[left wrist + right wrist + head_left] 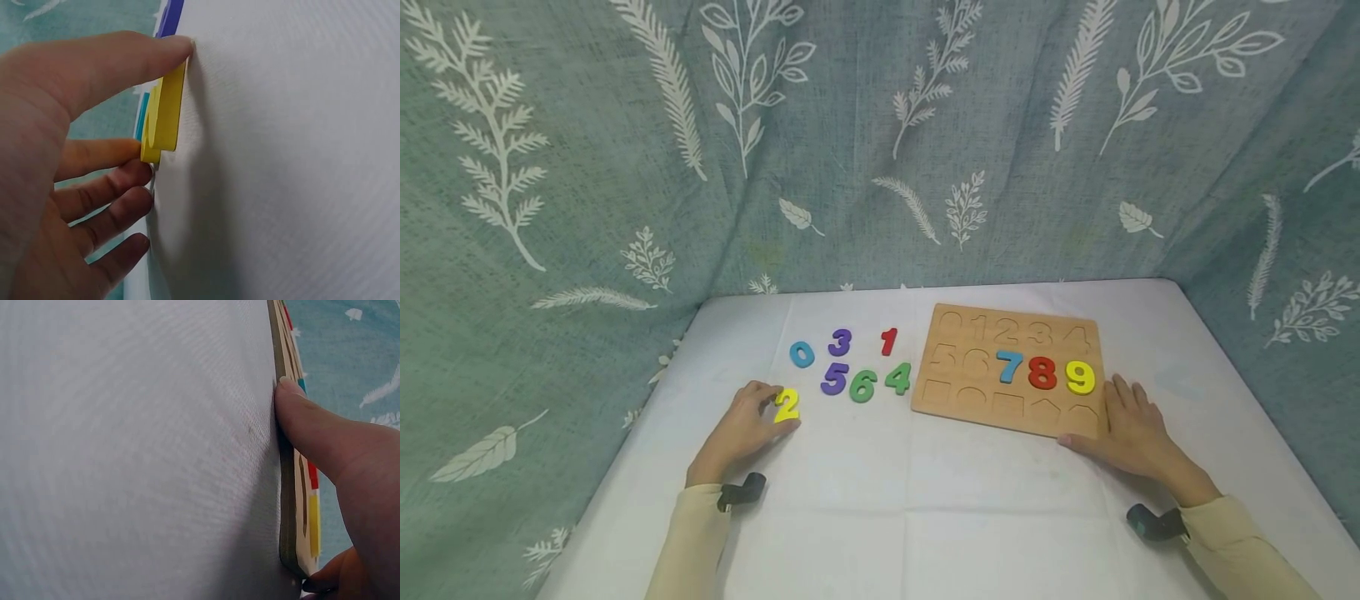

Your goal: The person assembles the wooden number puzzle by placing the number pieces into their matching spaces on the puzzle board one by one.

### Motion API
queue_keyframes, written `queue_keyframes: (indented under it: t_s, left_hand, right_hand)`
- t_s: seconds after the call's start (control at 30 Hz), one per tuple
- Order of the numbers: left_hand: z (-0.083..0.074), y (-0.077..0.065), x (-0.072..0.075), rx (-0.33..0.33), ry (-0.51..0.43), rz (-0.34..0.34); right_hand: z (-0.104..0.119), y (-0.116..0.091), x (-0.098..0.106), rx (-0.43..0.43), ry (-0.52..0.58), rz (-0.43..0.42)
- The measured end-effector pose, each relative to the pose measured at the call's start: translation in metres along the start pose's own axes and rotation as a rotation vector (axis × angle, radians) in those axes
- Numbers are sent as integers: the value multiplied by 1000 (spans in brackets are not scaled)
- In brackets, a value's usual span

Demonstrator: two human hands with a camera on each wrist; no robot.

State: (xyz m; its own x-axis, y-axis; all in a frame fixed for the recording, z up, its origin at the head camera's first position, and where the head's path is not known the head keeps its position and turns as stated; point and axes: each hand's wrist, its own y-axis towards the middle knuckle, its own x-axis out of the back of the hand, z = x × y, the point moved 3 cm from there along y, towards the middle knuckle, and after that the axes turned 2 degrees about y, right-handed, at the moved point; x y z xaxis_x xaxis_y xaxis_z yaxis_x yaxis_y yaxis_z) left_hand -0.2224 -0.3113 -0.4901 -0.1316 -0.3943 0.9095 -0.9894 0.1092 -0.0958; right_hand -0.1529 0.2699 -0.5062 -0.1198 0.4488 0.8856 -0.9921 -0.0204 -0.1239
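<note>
A yellow number 2 (787,406) is pinched between the thumb and index finger of my left hand (746,431), low at the white cloth. In the left wrist view, the thumb (144,57) touches one end of the yellow 2 (165,115) and the index finger the other; the remaining fingers are loosely bent. My right hand (1138,437) rests at the near right corner of a wooden number puzzle board (955,402). Its thumb (312,428) lies along the board's near edge, and its fairly straight fingers touch the right edge. Seated in the board are a blue 7 (1009,367), red 8 (1042,373) and yellow 9 (1081,377).
Loose on the cloth (850,475) between hand and board lie a blue 0 (802,354), purple 3 (840,342), red 1 (888,342), purple 5 (834,379), green 6 (862,386) and green 4 (898,378). A leaf-patterned curtain (850,150) surrounds the table's back and sides.
</note>
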Motion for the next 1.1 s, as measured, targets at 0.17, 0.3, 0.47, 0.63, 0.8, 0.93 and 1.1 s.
queue_keyframes:
  t_s: [0.17, 0.3, 0.47, 0.63, 0.8, 0.93, 1.1]
  left_hand:
    - [-2, 1, -2, 19, 4, -8]
    - [-3, 2, -3, 29, 7, -11]
    - [-5, 3, -4, 27, 7, -25]
    - [-7, 5, -4, 35, 29, -35]
    - [-12, 4, 0, 27, 31, -55]
    - [-18, 6, 2, -1, 17, -69]
    - [-29, 6, 3, -27, -7, -72]
  right_hand:
    - [0, 0, 0, 0, -7, -5]
    - [0, 1, 0, 2, -15, -13]
    - [1, 1, 0, 9, -18, -19]
    - [0, 1, 0, 15, -22, -20]
    - [-1, 1, 0, 10, -32, -17]
    - [-1, 2, 0, 7, -33, -14]
    - [0, 1, 0, 5, -25, -10]
